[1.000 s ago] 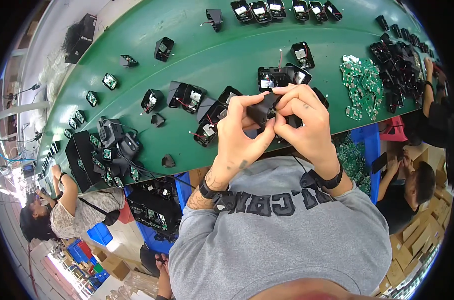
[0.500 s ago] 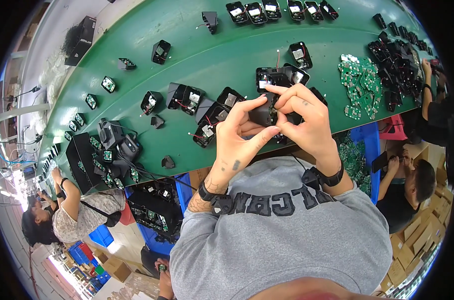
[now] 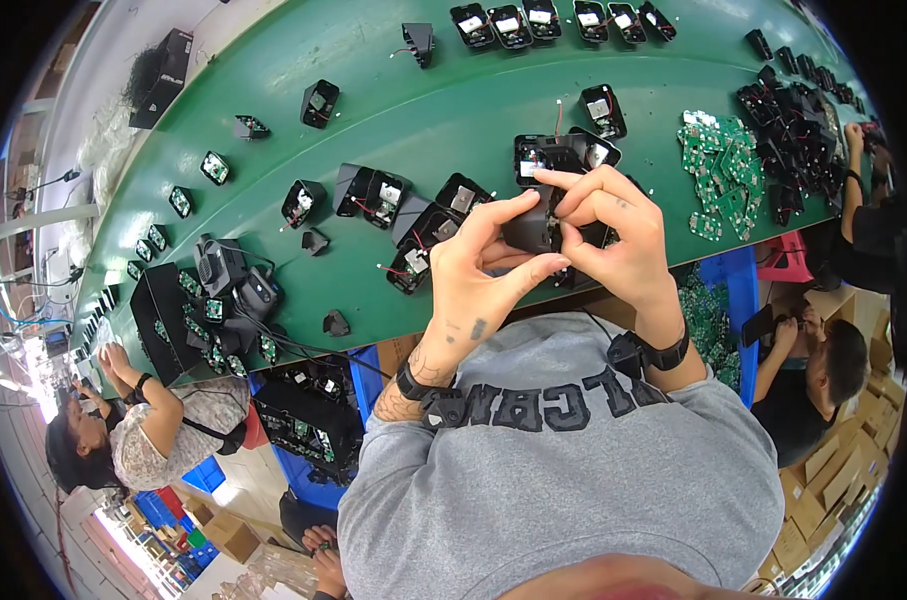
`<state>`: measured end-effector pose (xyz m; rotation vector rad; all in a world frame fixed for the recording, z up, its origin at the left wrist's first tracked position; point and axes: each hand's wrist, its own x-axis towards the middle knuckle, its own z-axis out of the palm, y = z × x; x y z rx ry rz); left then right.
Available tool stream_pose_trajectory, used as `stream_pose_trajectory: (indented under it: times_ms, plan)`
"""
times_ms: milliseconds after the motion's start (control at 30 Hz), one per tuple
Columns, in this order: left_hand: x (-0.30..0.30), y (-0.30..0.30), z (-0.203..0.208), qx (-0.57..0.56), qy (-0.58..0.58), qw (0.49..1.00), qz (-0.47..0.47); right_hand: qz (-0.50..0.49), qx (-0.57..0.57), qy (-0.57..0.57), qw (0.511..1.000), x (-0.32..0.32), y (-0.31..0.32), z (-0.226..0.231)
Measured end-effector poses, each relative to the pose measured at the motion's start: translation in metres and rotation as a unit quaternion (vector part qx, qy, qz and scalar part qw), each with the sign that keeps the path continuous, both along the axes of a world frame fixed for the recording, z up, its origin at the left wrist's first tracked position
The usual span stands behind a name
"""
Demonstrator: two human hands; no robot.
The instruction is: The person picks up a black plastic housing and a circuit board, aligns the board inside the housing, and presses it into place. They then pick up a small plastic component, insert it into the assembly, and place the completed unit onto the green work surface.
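Note:
A small black plastic housing (image 3: 530,232) is held up above the near edge of the green table. My left hand (image 3: 479,262) grips it from the left, thumb below and index finger along its top. At its right, open-looking side, the thumb and fingers of my right hand (image 3: 619,235) are pinched together. Whether those fingertips hold a small part or just the housing's edge is hidden. Behind my hands lie black housings (image 3: 531,153) with white parts inside and thin wires. More such housings (image 3: 414,262) lie to the left of my left hand.
A pile of green circuit boards (image 3: 719,170) lies to the right, beside a heap of black housings (image 3: 789,130). Blue bins (image 3: 739,290) stand below the table edge. A black tray (image 3: 164,325) of boards sits at left. Co-workers sit on both sides.
My hands and the housing have shifted very slightly to the right, with the grip kept. At left, a co-worker's arms and head have moved.

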<state>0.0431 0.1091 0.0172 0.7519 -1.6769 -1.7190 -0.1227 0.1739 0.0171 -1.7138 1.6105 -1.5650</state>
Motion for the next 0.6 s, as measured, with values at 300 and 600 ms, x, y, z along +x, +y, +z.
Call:
stream_pose_trajectory:
  times_ms: [300,600]
  plan:
    - [0.0007,0.0019,-0.0024,-0.018,-0.013,1.0,-0.004,0.006,0.022,-0.031,0.999,-0.0032,0.0016,-0.0024]
    - [-0.0028,0.0043,-0.0098,-0.064,0.004,0.998,0.012,0.008,0.025,-0.059,0.998,-0.0036,0.0016,-0.002]
